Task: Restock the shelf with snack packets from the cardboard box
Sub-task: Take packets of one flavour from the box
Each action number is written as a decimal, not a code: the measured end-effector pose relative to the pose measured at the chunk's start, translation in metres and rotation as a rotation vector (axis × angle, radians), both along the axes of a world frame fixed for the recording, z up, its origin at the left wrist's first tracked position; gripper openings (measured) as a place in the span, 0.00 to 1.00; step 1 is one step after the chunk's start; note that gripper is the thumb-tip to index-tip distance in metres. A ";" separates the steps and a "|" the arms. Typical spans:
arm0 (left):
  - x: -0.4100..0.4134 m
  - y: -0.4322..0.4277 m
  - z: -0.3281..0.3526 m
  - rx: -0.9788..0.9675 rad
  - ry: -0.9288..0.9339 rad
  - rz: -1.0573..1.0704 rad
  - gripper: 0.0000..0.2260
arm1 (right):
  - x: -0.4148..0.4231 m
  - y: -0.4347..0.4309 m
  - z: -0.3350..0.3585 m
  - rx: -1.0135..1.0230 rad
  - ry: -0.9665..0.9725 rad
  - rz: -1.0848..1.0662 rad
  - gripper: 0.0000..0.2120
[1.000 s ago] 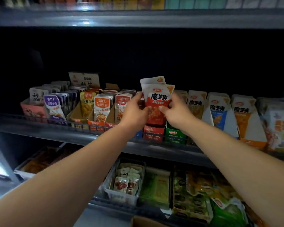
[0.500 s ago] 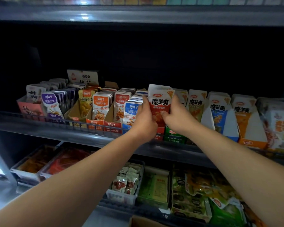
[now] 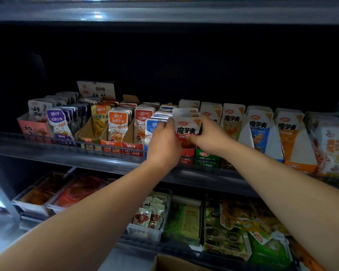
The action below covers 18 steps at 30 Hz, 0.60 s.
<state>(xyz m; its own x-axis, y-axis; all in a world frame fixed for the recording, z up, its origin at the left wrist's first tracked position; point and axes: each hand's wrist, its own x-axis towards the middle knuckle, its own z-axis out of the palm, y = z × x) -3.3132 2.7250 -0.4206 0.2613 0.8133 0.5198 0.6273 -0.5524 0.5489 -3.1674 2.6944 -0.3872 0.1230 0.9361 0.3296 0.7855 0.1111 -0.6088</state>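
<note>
A small stack of red-and-white snack packets (image 3: 187, 126) stands in the red display carton (image 3: 187, 153) on the middle shelf (image 3: 90, 155). My left hand (image 3: 163, 142) grips the stack's left edge, fingers curled round it. My right hand (image 3: 208, 136) holds its right edge, thumb across the front. The lower half of the packets is hidden behind both hands. A corner of the cardboard box (image 3: 176, 264) shows at the bottom edge.
Rows of other snack packets in cartons fill the shelf: purple (image 3: 57, 122), orange (image 3: 117, 123) and blue (image 3: 154, 126) to the left, green carton (image 3: 205, 157), blue (image 3: 259, 132) and orange (image 3: 288, 133) to the right. Trays and a clear bin (image 3: 147, 229) sit on the lower shelf.
Both hands lowered the red-and-white packets from above the row down into the red carton. The camera view shifted slightly upward.
</note>
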 end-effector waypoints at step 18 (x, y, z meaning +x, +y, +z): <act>-0.027 0.003 -0.031 0.028 -0.012 -0.048 0.08 | 0.003 0.016 0.005 0.091 -0.201 -0.071 0.43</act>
